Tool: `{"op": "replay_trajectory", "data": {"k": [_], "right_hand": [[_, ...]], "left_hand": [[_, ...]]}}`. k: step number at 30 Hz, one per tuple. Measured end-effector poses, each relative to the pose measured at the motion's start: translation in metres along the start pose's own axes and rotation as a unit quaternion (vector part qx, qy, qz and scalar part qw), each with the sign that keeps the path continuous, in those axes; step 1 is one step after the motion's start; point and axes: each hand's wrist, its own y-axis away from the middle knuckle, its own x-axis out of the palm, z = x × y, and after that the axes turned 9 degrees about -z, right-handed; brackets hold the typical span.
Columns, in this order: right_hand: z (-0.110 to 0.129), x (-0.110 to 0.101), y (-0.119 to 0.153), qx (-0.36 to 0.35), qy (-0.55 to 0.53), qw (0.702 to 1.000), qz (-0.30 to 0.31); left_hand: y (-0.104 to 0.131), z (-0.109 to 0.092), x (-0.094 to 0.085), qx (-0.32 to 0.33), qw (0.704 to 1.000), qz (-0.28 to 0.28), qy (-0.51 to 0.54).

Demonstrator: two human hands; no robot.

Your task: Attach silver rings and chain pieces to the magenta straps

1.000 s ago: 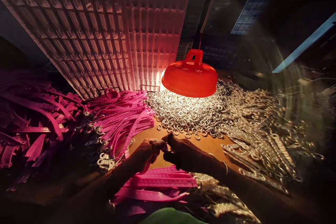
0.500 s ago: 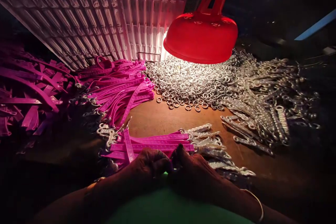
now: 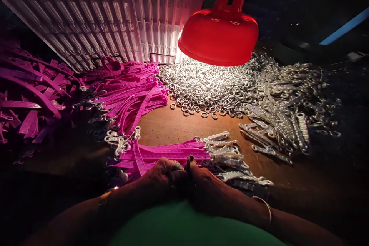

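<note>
My left hand (image 3: pixel 165 173) and my right hand (image 3: pixel 206 185) meet at the near side of the table, both closed, with fingertips pinched together. Whatever is between the fingers is hidden in shadow. Just beyond them lies a bundle of pink straps (image 3: pixel 173 156), with one strap crossing it at the left. Silver braided-looking metal pieces (image 3: pixel 230 161) are joined to the right ends of these straps. At their left ends sit small metal links (image 3: pixel 117 138).
Loose metal rings (image 3: pixel 207 88) are heaped under a hanging red lamp (image 3: pixel 219 38). More braided metal pieces (image 3: pixel 282 103) lie to the right. Pink straps (image 3: pixel 135 103) are piled left of the rings, with another heap (image 3: pixel 31 92) farther left. A corrugated panel (image 3: pixel 109 15) stands behind.
Both hands stay together while their fingers shift; the purple bit seen between them is now hidden. A small metal link at the bundle's upper left has turned. The view has shifted slightly.
</note>
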Motion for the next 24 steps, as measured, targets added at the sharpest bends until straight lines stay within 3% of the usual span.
{"op": "replay_trajectory", "data": {"k": [4, 9, 13, 17, 20, 24], "right_hand": [[0.000, -0.004, -0.002, -0.004, 0.028, 1.000, 0.013], [0.003, -0.011, -0.009, -0.020, 0.036, 0.999, -0.006], [0.000, -0.011, -0.012, -0.018, 0.012, 0.999, -0.039], [-0.002, -0.008, -0.011, 0.046, 0.038, 0.993, -0.099], [-0.001, -0.006, -0.009, 0.065, 0.045, 0.994, -0.075], [0.002, -0.004, -0.008, 0.041, 0.041, 0.998, -0.030]], "left_hand": [[-0.003, -0.007, 0.001, -0.006, 1.000, -0.005, 0.015], [-0.006, -0.014, 0.004, -0.064, 0.997, -0.035, 0.040], [-0.009, -0.009, -0.002, -0.029, 0.999, -0.021, 0.009], [-0.008, 0.000, -0.004, 0.009, 0.999, -0.040, 0.005], [-0.008, 0.007, -0.001, 0.028, 0.998, -0.046, 0.029], [-0.011, 0.013, 0.004, -0.009, 0.997, -0.054, 0.060]]}}
